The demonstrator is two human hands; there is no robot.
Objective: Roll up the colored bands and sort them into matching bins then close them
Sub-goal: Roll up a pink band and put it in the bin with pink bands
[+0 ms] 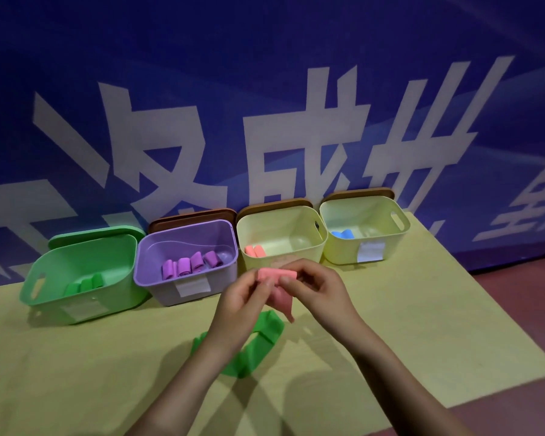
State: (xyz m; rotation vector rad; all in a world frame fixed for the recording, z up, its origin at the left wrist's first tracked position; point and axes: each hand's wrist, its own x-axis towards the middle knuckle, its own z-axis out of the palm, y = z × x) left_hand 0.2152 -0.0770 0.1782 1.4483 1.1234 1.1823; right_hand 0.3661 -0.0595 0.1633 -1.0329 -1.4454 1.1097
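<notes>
My left hand point(244, 297) and my right hand point(315, 286) both pinch a pink band point(279, 278), partly rolled at the top with its loose end hanging down between them. Below my hands a green band point(258, 347) lies unrolled on the yellow mat. Four open bins stand in a row at the back: a green bin point(44, 294) with green rolls, a purple bin point(221, 278) with several purple rolls, a yellow bin point(296, 243) with pink rolls and a second yellow bin point(400, 234) with blue rolls.
Lids lean behind the bins against a blue banner wall: a green lid point(88, 236) and brown lids point(192, 217). The yellow mat point(422, 309) ends on the right at a reddish floor point(523, 297).
</notes>
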